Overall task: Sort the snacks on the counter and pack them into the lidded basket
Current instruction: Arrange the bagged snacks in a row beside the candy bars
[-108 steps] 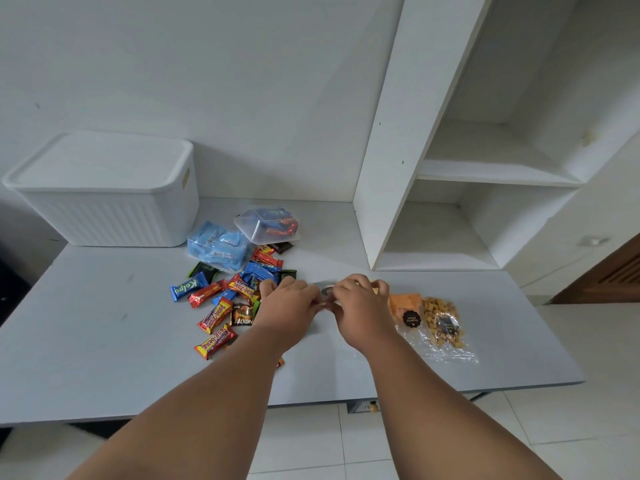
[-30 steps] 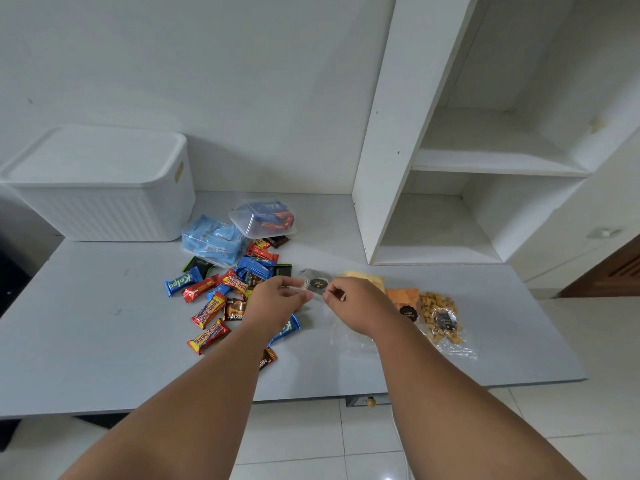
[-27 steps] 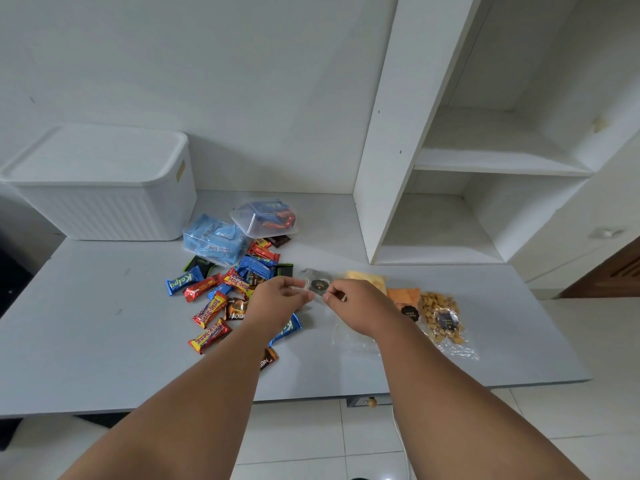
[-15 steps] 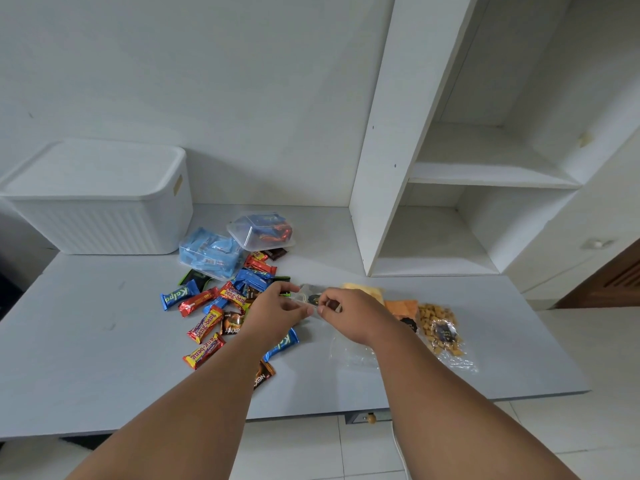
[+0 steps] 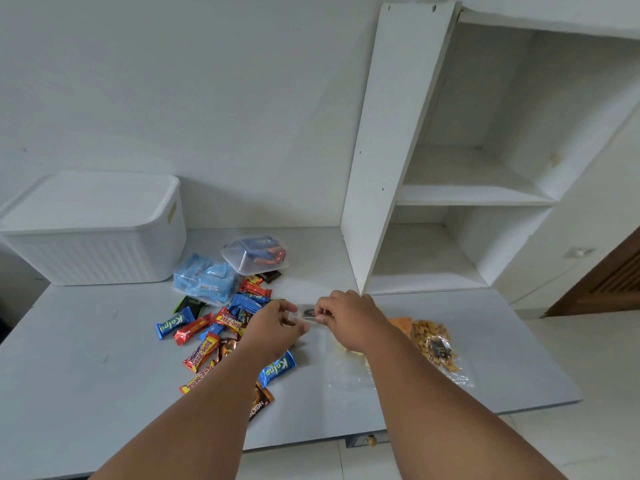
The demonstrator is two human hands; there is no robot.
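My left hand [image 5: 273,327] and my right hand [image 5: 349,318] both pinch the top edge of a clear snack bag [image 5: 306,314] with a black round sticker, held just above the grey counter [image 5: 86,368]. The bag's lower part [image 5: 346,368] lies on the counter under my right wrist. Left of my hands is a pile of wrapped snack bars [image 5: 207,332] in blue, red and brown. The white lidded basket [image 5: 93,230], its lid on, stands at the back left.
A clear tub of sweets [image 5: 254,254] leans on a bag of blue packets [image 5: 204,278] behind the pile. An orange snack bag [image 5: 401,323] and a bag of nuts [image 5: 434,344] lie right of my hands. White shelving [image 5: 381,168] rises at the back right.
My hands have lifted the clear bag's top edge off the counter and keep pinching it between them. The view has tilted a little; the other snacks lie where they were.
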